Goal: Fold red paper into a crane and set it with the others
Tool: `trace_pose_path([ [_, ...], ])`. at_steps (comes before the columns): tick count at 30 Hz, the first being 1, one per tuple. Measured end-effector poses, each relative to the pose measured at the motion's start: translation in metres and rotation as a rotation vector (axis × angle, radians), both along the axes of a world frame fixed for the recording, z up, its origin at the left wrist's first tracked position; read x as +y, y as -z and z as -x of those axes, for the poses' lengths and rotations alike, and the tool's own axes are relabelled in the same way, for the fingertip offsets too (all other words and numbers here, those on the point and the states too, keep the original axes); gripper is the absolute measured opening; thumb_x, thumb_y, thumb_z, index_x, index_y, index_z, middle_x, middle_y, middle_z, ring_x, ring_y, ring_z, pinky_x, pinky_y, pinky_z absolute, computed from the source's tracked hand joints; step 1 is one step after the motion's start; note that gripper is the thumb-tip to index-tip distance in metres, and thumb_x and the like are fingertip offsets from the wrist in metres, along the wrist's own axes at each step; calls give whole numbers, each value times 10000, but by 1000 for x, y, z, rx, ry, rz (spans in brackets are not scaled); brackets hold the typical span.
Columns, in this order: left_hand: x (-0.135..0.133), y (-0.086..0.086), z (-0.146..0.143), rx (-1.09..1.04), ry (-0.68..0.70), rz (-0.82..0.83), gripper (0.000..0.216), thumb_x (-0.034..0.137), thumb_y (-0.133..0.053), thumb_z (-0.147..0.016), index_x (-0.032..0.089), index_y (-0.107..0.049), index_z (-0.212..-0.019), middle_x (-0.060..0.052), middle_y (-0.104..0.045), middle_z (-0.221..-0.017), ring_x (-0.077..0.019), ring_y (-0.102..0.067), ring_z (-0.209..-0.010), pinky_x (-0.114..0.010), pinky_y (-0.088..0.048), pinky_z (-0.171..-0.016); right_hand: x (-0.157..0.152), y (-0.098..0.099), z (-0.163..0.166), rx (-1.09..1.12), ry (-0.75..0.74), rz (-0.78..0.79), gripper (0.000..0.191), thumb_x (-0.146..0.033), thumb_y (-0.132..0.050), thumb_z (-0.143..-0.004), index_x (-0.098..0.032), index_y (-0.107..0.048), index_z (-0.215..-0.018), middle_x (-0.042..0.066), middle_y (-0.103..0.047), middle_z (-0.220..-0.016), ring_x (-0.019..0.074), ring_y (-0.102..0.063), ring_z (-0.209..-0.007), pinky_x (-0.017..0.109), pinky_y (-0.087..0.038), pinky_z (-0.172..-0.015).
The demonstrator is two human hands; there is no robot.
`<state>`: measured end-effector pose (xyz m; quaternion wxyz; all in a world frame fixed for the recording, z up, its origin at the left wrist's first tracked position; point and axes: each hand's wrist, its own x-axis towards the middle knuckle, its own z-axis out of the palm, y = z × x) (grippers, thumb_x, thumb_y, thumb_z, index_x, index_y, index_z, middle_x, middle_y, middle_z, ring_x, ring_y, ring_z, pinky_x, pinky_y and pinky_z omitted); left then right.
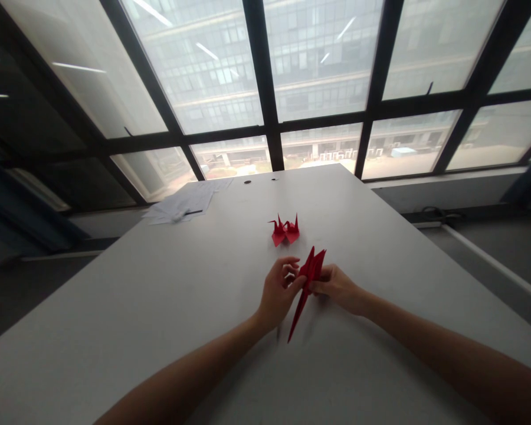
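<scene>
Head view: both hands (279, 290) pinch sharply creased, pointed red paper (307, 283).

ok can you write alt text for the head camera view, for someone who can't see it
Two bare hands, left hand and right hand, pinch a long, narrow folded red paper piece between them above a white table. A finished red paper crane sits just beyond, loose white papers lie at the far left corner, and large windows fill the background.

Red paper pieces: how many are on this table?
2. A finished paper crane sits on the white table, beyond the hands. A half-folded red piece is pinched between the left hand and right hand.
</scene>
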<state>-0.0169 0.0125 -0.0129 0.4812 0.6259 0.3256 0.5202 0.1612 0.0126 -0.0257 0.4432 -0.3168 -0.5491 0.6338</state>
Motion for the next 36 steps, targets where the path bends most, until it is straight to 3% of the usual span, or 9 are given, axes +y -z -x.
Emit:
trace_pose_path([
  [5,-1,-3,0,34,17,-54,117,263,-690,-854,166,-654,-910,-42,-574,-967,-122,-597,-783,-228,-523,-652,-1,-1,2,2,35,-28,304,-431,-822,-681,-150,-753,-772,1,-627,-647,122,-471,-602,267,-352,-599],
  [8,-2,-5,1,114,-4,-109,151,293,-641,-897,164,-713,-927,-66,-588,-988,-135,-605,-810,-227,-518,-641,-1,1,4,-9,70,-58,305,-441,-824,-672,-152,-738,-717,1,-618,-628,127,-482,-594,273,-366,-594],
  [11,-3,-6,3,132,22,-140,201,314,-705,-853,176,-731,-996,-80,-599,-1023,-158,-621,-836,-264,-543,-684,-1,1,5,-21,123,-101,293,-439,-816,-683,-158,-738,-709,10,-632,-636,141,-510,-598,284,-396,-598],
  [14,-5,-6,4,155,8,-201,218,280,-749,-814,191,-742,-1014,-75,-611,-997,-158,-619,-819,-288,-546,-721,-2,-2,7,-1,126,-127,266,-420,-800,-710,-167,-761,-781,34,-690,-723,181,-593,-680,315,-459,-665],
  [19,-5,-5,6,240,-112,-291,137,254,-668,-879,207,-760,-969,-69,-652,-920,-161,-624,-825,-279,-535,-730,-5,-7,7,-32,192,-166,261,-395,-761,-757,-176,-769,-898,66,-748,-878,236,-667,-822,370,-515,-774],
  [25,-2,2,4,172,-128,-129,381,264,-701,-841,200,-636,-1211,-36,-685,-871,-152,-656,-770,-289,-566,-739,-7,-12,6,-56,350,-180,217,-379,-759,-754,-170,-758,-811,55,-739,-770,214,-654,-717,352,-522,-695],
  [27,-2,1,3,174,-96,-82,344,288,-702,-841,190,-665,-1169,-46,-694,-885,-158,-659,-781,-285,-563,-736,-8,-13,7,-52,381,-178,218,-383,-759,-751,-167,-751,-781,50,-729,-739,207,-641,-689,345,-516,-668],
  [31,-3,-1,1,208,-51,0,188,332,-717,-828,163,-749,-905,-60,-714,-844,-169,-653,-758,-263,-536,-694,-8,-13,9,-27,406,-140,228,-391,-771,-733,-166,-731,-732,42,-715,-710,190,-615,-647,323,-498,-622],
  [36,-3,-2,-1,188,14,151,236,359,-733,-806,139,-754,-888,-65,-730,-796,-168,-640,-690,-261,-511,-651,-8,-13,12,14,446,-99,256,-399,-764,-740,-162,-693,-676,32,-689,-661,170,-597,-600,296,-477,-574],
])
